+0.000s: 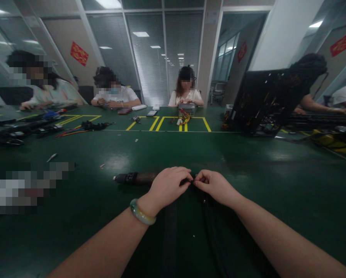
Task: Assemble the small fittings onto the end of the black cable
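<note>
Head view: single view; clock read from the wearer's seat, 12 straight ahead.
Left hand: the left hand (pixel 169 187) lies at 12 o'clock, fingers curved over, thumb and forefinger drawn nearly together on a small dark piece (pixel 192 182).
Right hand: the right hand (pixel 215 186) meets it from 3 o'clock, thumb and fingertips closed in a pinch at the same piece.
Small dark piece: between the fingertips, mostly covered; its kind cannot be told. The two-sided pinch is judged to steady it for fine handling.
Dark tool: the dark tool (pixel 145 178) lies flat, tip at 9 o'clock, its other end hidden behind the left hand; that position presumably leaves the fingertips free.
Cable: the black cable (pixel 215 235) runs from below the right hand toward 6 o'clock; any join to the tool is hidden.
Tabletop: the green tabletop (pixel 82 231) carries yellow lines (pixel 207 124) toward 12.
Black case: the large black case (pixel 256 96) stands at 1 o'clock.
Room: co-workers sit opposite; glazed partitions with blinds (pixel 146 58) behind.
</note>
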Demonstrator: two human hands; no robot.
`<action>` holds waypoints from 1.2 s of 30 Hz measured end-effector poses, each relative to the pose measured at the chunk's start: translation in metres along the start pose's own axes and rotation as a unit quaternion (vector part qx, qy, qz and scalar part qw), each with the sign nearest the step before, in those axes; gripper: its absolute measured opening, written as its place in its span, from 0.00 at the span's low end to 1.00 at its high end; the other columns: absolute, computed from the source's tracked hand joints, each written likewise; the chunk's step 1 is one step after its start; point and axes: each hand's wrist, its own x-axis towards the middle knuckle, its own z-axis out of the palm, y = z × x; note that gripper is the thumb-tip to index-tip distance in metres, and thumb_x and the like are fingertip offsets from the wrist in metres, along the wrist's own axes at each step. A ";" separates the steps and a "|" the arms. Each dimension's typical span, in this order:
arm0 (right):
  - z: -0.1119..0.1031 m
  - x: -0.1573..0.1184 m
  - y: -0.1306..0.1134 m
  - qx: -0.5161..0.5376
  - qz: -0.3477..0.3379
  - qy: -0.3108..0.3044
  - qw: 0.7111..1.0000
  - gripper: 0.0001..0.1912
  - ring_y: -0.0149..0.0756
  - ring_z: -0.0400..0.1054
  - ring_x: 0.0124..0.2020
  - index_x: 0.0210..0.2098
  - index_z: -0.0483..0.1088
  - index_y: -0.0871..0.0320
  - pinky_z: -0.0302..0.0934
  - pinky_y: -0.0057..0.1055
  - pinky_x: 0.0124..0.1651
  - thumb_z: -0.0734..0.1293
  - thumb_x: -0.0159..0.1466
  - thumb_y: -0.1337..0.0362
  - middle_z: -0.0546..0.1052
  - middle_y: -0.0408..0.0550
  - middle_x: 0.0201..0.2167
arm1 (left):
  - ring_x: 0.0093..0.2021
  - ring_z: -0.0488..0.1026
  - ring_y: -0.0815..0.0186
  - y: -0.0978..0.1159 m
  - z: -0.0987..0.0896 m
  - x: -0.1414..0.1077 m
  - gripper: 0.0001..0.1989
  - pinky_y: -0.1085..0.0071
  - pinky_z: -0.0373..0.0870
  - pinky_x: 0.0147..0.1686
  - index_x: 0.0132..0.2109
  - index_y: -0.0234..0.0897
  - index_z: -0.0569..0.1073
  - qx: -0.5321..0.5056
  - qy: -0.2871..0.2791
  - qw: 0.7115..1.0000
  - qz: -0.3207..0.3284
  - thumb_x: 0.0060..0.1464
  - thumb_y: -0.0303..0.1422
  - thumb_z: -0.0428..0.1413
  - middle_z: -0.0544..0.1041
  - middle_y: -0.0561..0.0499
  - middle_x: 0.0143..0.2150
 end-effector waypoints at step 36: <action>0.000 0.002 0.005 0.024 -0.002 -0.013 1.000 0.08 0.32 0.68 0.29 0.35 0.73 0.58 0.58 0.26 0.31 0.66 0.62 0.60 0.76 0.43 0.30 | 0.49 0.72 0.61 0.001 -0.002 -0.001 0.05 0.58 0.67 0.51 0.40 0.40 0.72 -0.021 0.002 1.000 -0.002 0.55 0.28 0.56 0.75 0.51 0.50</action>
